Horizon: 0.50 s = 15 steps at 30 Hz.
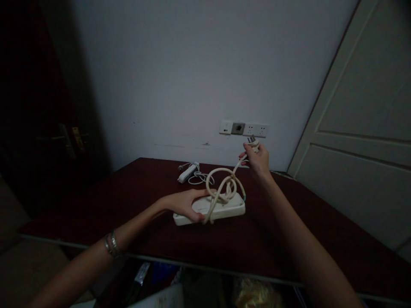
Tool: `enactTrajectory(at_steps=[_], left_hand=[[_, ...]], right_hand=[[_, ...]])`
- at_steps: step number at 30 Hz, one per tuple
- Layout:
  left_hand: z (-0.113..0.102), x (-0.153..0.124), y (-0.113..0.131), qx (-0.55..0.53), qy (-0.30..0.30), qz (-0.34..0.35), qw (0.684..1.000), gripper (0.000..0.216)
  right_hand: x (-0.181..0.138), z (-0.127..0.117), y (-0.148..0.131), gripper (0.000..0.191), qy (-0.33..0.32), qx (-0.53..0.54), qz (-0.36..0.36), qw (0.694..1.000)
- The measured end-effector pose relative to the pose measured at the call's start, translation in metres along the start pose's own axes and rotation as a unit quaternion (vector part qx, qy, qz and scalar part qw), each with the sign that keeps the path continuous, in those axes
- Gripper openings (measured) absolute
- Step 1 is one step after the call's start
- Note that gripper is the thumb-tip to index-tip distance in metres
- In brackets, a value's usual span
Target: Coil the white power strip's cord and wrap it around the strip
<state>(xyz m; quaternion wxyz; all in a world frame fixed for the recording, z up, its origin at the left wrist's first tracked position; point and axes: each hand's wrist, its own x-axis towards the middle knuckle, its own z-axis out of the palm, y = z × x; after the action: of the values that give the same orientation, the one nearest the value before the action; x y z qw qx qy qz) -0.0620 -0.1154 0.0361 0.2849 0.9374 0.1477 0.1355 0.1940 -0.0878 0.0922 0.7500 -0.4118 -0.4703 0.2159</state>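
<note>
A cream power strip (224, 210) lies on the dark red table (128, 201). Its thick cord (221, 185) is looped in a loose tangle on top of it. My left hand (184, 204) grips the strip's left end and holds it down on the table. My right hand (257, 159) is raised above the table's far edge and pinches the cord's plug (252, 142), prongs pointing up toward the wall. The plug sits just below the wall socket panel (244, 128), apart from it.
A small white adapter with a thin coiled cable (190, 173) lies at the table's far side. A pale door (362, 141) stands to the right, a dark door with a handle (66, 139) to the left. Clutter shows under the table's near edge.
</note>
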Motion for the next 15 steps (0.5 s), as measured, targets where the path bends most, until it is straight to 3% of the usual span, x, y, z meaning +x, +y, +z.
enactTrajectory(at_steps=[11,15], left_hand=[[-0.003,-0.002,-0.012,-0.074,-0.011,0.042,0.996,0.083],[0.002,-0.019,-0.003,-0.066,-0.07,0.017,0.995,0.082]], right_hand=[[0.014,-0.029,0.008,0.031,0.083,0.001,-0.057,0.995],[0.034,-0.069,0.012,0.026,0.218,0.01,-0.074,0.973]])
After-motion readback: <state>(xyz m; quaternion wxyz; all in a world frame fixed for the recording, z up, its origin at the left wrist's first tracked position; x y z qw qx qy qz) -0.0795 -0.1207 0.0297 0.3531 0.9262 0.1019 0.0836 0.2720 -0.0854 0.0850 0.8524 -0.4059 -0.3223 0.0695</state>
